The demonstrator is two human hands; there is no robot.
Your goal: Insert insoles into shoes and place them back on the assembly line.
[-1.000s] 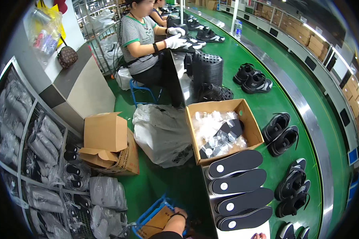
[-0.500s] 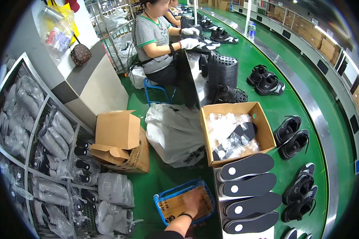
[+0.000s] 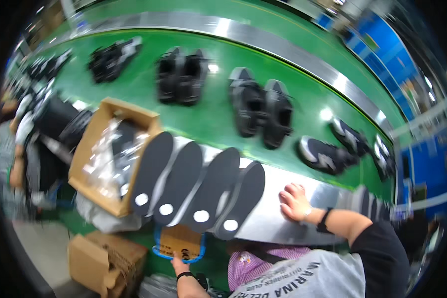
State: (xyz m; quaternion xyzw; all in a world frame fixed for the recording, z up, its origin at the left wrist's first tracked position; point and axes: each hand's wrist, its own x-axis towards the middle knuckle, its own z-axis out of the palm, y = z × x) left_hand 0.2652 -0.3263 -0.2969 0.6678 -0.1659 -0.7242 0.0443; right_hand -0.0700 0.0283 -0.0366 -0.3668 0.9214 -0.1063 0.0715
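My right hand [image 3: 295, 202] rests on the bare metal bench top [image 3: 268, 218], fingers apart and slightly curled, with nothing in it. Low down, my left hand [image 3: 180, 265] is at the near edge of a blue-framed stool [image 3: 196, 257] with a cardboard-covered seat. Its fingers seem closed on that edge, though they are small and blurred. Left of my right hand, several black insoles [image 3: 249, 191] with white round stickers lie side by side. Beyond them stands an open carton [image 3: 79, 171] holding clear plastic wrap and dark pieces.
Pairs of black shoes [image 3: 182, 77] stand on the green surface past the bench. At far left is a co-worker's gloved hand [image 3: 24, 130]. An open cardboard box [image 3: 92, 263] sits on the floor at lower left. Purple patterned cloth [image 3: 248, 265] lies by my grey shirt.
My view has swung round to the right. My right hand now shows on the bench top. The other visible hand has gone from above the stool seat to its near edge.
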